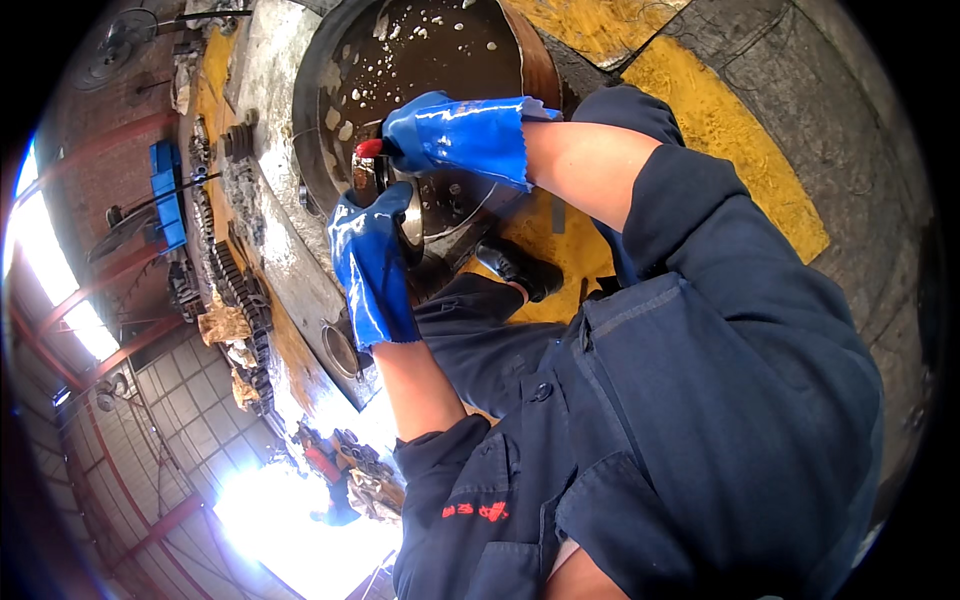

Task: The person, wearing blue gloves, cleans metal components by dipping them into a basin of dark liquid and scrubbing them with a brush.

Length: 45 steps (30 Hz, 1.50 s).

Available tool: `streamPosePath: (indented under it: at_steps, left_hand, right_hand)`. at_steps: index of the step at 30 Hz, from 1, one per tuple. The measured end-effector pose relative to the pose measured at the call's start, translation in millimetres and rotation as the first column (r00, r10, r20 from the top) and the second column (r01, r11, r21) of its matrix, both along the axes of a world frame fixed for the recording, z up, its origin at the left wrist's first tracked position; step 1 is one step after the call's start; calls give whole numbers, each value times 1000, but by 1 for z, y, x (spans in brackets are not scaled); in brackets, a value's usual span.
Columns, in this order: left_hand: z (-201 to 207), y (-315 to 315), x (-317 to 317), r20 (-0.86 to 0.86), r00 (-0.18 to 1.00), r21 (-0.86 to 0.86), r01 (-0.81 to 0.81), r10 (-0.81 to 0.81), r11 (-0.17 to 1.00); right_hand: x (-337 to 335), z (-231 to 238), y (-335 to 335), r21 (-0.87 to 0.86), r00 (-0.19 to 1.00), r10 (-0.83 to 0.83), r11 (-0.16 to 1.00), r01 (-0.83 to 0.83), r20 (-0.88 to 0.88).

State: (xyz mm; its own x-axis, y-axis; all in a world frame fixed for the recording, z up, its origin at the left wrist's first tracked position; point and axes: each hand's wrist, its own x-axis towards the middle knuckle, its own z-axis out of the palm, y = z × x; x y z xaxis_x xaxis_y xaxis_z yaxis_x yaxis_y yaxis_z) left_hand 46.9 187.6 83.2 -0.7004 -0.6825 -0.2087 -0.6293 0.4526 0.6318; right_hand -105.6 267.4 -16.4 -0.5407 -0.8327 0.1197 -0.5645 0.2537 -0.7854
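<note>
Left hand (372,262) in blue rubber glove, closed around the rim of a round metal part (412,212), holding it at the near edge of the drum (310,120). Right hand (450,135), same blue glove, gripping a red-handled tool (368,148) pressed on the part's top. Part sits just over the dark oily liquid (440,50), foam on its surface. Past the drum: counter (280,250) with rows of gears (235,280) along its far edge. Yellow-painted floor (720,130) at right.
</note>
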Motion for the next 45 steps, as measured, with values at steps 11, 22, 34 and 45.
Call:
streamPosePath:
  at_steps: [11,22,34,45]
  left_hand:
    - [0,6,-1,-26,999,21,-26,26,999]
    - [-5,-5,-1,-16,1000,17,7,-7,1000]
    - [-2,0,-1,-10,1000,-50,-4,3,999]
    - [1,3,-4,6,1000,-24,-6,6,1000]
  right_hand:
    - [-1,4,0,42,1000,7,999,-8,24]
    - [-3,6,-2,90,1000,16,996,-17,11]
    - [-1,7,2,50,1000,0,999,-1,25]
    - [-2,14,6,109,998,14,994,-21,62]
